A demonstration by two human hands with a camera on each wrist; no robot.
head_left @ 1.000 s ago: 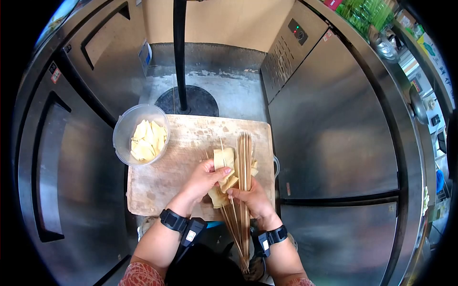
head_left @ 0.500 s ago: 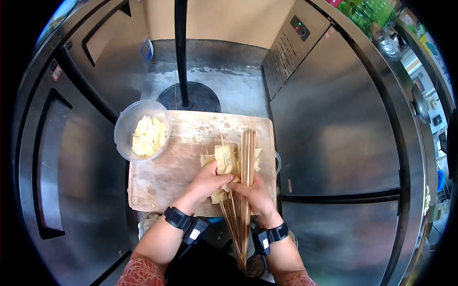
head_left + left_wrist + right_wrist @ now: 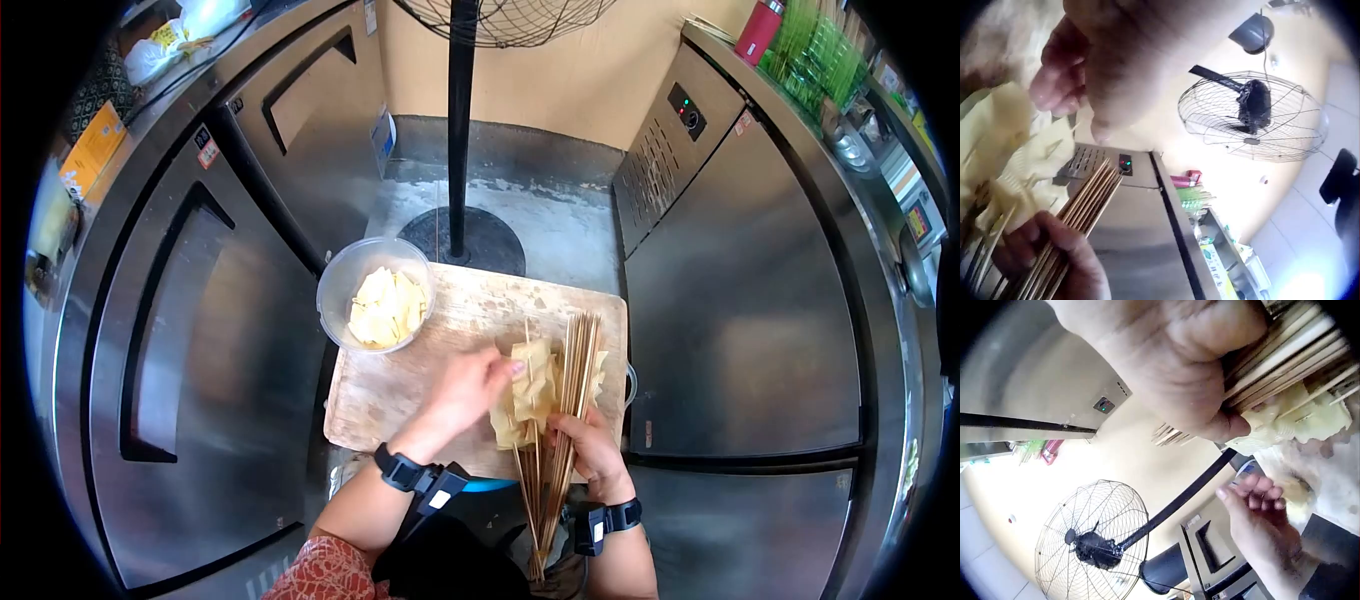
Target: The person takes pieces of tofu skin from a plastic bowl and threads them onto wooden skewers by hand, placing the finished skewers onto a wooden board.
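My right hand (image 3: 592, 446) grips a bundle of thin wooden skewers (image 3: 577, 370) over the board's right part; the right wrist view shows the bundle (image 3: 1291, 356) under the thumb. Pale yellow folded sheets (image 3: 533, 385) are threaded on skewers beside the bundle, and the lower skewer ends fan out towards my lap. My left hand (image 3: 462, 392) is just left of the sheets, its fingers loosely bent. In the right wrist view the left hand (image 3: 1263, 519) has nothing in it. A clear round tub (image 3: 330, 300) at the board's back left holds more yellow pieces (image 3: 385, 308).
The wooden board (image 3: 375, 395) lies between steel cabinets on the left (image 3: 230, 340) and right (image 3: 740, 330). Behind it stands a fan's black pole (image 3: 458, 140) on a round base (image 3: 500, 240). A red bottle (image 3: 760, 30) stands on the right counter.
My left hand has let go of the yellow sheet and moved a little left of it. My right hand still grips the skewers. The head view has shifted, bringing the fan cage into sight.
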